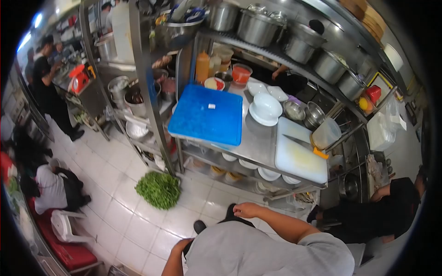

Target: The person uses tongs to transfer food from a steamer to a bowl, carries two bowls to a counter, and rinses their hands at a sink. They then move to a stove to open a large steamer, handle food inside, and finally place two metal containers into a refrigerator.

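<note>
Right hand [248, 210] at lower centre, fingers curled at the waist; can't tell if it grips anything. Left hand hidden, only the elbow shows. Greens [159, 188] on the floor left of centre, table [258, 142] above. Idle stance, I'd say; reaching either needs a step forward.

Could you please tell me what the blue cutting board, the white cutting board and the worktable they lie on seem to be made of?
Blue cutting board: likely plastic, a uniform matte colour. White cutting board: probably plastic too, dull, with yellowish staining. Worktable: looks like stainless steel, grey with a brushed sheen and soft reflections.
</note>
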Motion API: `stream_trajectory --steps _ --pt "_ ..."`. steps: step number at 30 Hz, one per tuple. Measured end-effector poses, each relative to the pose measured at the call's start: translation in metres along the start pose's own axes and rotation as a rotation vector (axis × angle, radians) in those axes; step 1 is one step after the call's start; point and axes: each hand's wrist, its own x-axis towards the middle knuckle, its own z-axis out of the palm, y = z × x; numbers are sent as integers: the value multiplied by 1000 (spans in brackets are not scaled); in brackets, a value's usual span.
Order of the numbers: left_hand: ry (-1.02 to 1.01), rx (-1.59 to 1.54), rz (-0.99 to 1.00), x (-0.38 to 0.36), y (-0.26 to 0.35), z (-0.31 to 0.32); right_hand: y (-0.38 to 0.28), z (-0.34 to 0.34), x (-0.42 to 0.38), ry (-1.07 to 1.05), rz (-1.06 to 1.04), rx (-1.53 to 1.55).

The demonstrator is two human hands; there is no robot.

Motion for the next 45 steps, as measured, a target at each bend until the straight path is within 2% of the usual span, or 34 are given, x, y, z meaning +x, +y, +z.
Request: stream_trajectory --steps 2,4,7,11,13,15,16,20,23,26,29,32,36,39,40,42,45 --pt "29 -74 58 -4 -1 -7 5 6 5 -15 24 38" --pt "85 -12 101 1 1 -14 23 22 13 -12 0 52" --pt "175 181 214 14 12 -22 63 51 18 -57 231 363" --pt "283 434 412 34 48 -20 133 102 15 -168 612 397" --pt "252 320 415 38 62 -13 157 124 5 -181 752 315" --pt "-16 211 465 58 52 -16 162 151 3 -98 743 457" --pt "-64 207 429 62 56 -8 167 157 2 -61 736 520" --pt "-66 274 280 70 74 17 109 133 -22 -97 673 404" --pt "-70 311 233 67 88 34 121 179 -21 189 493 113" --pt "-71 318 199 67 95 49 142 196 -17 198 388 121" --pt "-61 318 159 67 97 69 134 166 -27 -35 469 212" --pt "-51 316 108 69 95 92 148 178 -30 107 450 323" --pt "-21 297 18 75 79 130 149 181 -84 129 457 477" --pt "26 253 -60 73 53 156 172 216 -130 88 483 514" --pt "43 234 -88 71 42 167 194 242 -132 -33 438 356" --pt "73 197 -140 66 20 182 199 264 -198 158 649 636" --pt "102 128 -208 57 -9 202 244 339 -263 168 667 622"
